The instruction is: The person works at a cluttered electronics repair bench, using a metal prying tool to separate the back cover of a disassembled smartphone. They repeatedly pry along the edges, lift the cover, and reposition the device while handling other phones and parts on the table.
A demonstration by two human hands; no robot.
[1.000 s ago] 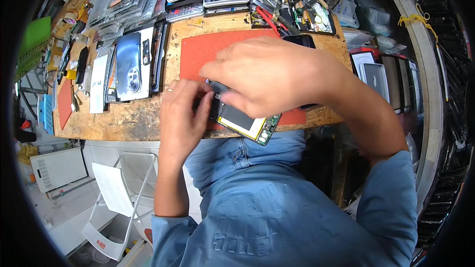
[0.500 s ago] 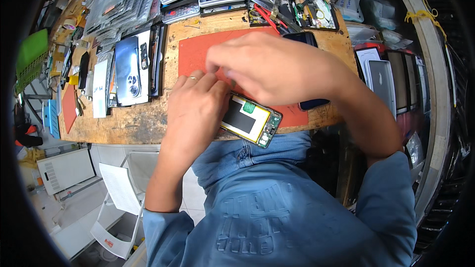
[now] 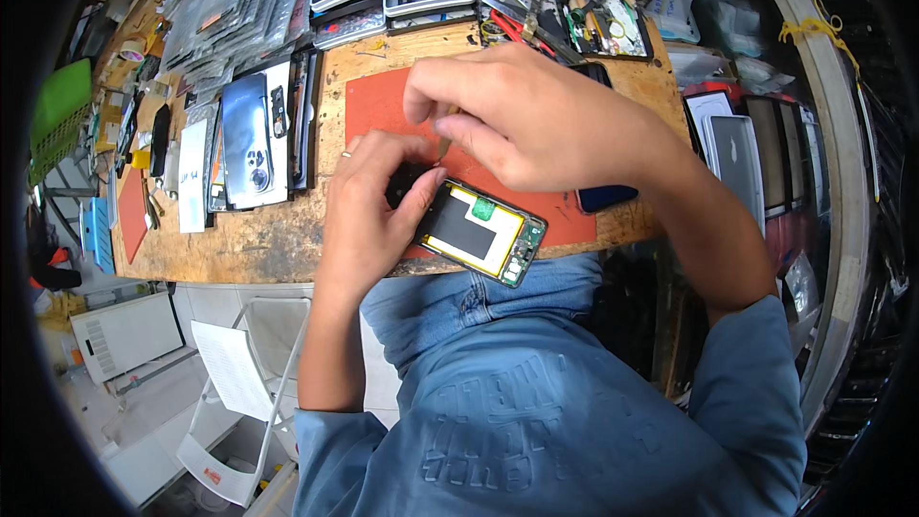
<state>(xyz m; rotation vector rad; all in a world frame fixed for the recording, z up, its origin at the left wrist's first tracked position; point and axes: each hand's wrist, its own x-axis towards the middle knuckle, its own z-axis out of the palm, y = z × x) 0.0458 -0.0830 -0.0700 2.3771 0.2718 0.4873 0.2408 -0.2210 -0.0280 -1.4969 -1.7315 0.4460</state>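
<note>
Two hands: both work over an opened phone at the near edge of the wooden bench (image 3: 287,230).
Left hand (image 3: 369,211): curled around the far-left end of the opened phone (image 3: 479,232), thumb along its edge, gripping it; a ring shows on one finger.
Right hand (image 3: 522,115): above and just beyond the phone, thumb and forefinger pinched together at a small item. What it pinches is too small and too covered to name.
Phone: back removed, yellow-framed inside with a dark battery, a green patch and a small circuit board at its near-right end. It lies tilted, partly on the red mat (image 3: 378,105), its near-right corner jutting past the bench edge above the person's lap. Its far-left end is hidden under the left hand.
Red mat: mostly covered by both hands; only its far-left part and a strip on the right show.
Dark phone (image 3: 605,197): right of the mat, largely hidden beneath the right wrist.
Far side: trays of tools (image 3: 574,0) and phone parts, blurred and bent by the lens.
Left side: a silver phone back (image 3: 251,139) with camera rings, among stacked parts that are hard to tell apart.
Right side: tablets (image 3: 737,153) standing on edge, partly cut off by the forearm.
</note>
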